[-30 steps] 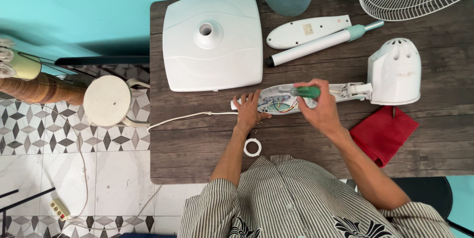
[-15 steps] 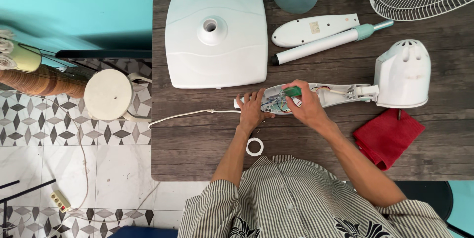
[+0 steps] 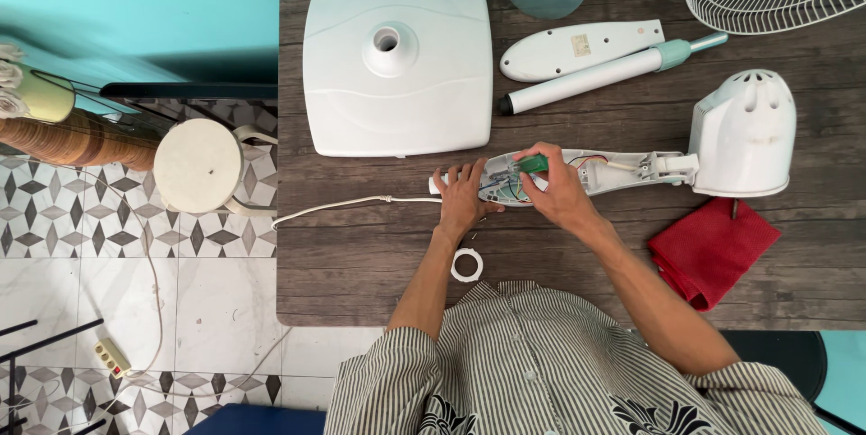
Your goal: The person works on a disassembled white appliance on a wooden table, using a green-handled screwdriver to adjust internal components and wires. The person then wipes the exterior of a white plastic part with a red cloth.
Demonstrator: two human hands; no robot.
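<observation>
Little moved since before: right hand (image 3: 561, 193) still gripping green screwdriver (image 3: 530, 163) inside opened fan neck (image 3: 586, 173) on table (image 3: 361, 254); left hand (image 3: 462, 198) flat, fingers spread, pinning its end steady.

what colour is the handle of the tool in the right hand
Green: the screwdriver handle shows in the right hand, seen in the head view.
</observation>
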